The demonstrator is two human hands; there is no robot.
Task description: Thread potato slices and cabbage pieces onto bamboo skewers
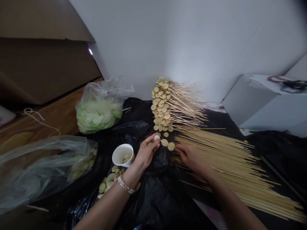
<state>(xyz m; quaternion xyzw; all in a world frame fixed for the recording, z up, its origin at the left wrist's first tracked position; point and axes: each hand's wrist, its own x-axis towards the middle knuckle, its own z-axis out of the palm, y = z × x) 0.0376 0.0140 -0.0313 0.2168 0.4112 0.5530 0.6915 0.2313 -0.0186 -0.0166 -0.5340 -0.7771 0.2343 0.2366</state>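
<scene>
My left hand (145, 152), wearing a beaded bracelet, pinches a pale round slice (156, 137) that looks like potato, at the tip of a thin wooden skewer (162, 140). Two more slices (171, 146) sit on that skewer to the right. Close beside them, the fingers of my right hand (190, 156) are closed on its other end; most of the stick there is hidden. Beyond my hands lies a long stack of filled skewers (161, 105), slices at the left and sticks to the right. Loose slices (110, 180) lie by my left forearm.
Many bare skewers (230, 163) spread to the right over black plastic (155, 204). A white cup (120, 155) holding some pieces stands left of my hand. Farther left are a bag of leafy greens (98, 113) and a clear bag (48, 166). A white box (261, 105) is at the right.
</scene>
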